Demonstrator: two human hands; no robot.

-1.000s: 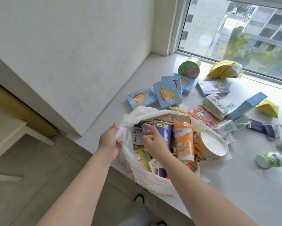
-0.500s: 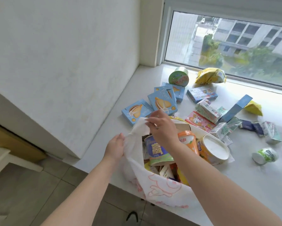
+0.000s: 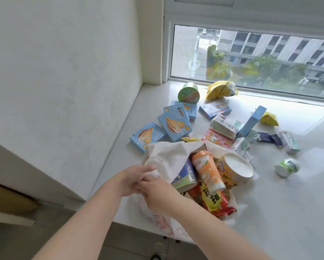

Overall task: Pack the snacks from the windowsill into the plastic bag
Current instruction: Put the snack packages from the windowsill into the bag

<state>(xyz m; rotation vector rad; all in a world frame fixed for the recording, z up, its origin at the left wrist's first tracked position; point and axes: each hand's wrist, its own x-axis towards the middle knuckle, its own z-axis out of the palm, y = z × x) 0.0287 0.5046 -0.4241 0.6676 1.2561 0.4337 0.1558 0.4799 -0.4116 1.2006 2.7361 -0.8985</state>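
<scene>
Plastic bag [image 3: 168,156] lies mouth toward window, both hands' grips bunching its rim.

Both hands, left hand [image 3: 136,180] and right hand [image 3: 157,192], met at the plastic bag [image 3: 168,158] rim on the windowsill [image 3: 269,212] front edge, blocking the bag mouth's left side. An orange cup [image 3: 207,170] and a white-lidded tub [image 3: 236,168] filled the mouth's right side. Loose blue boxes [image 3: 174,124] crowded the wall edge behind. The right front area lay bare except one small pot [image 3: 286,167], apparently lying on its side.
</scene>
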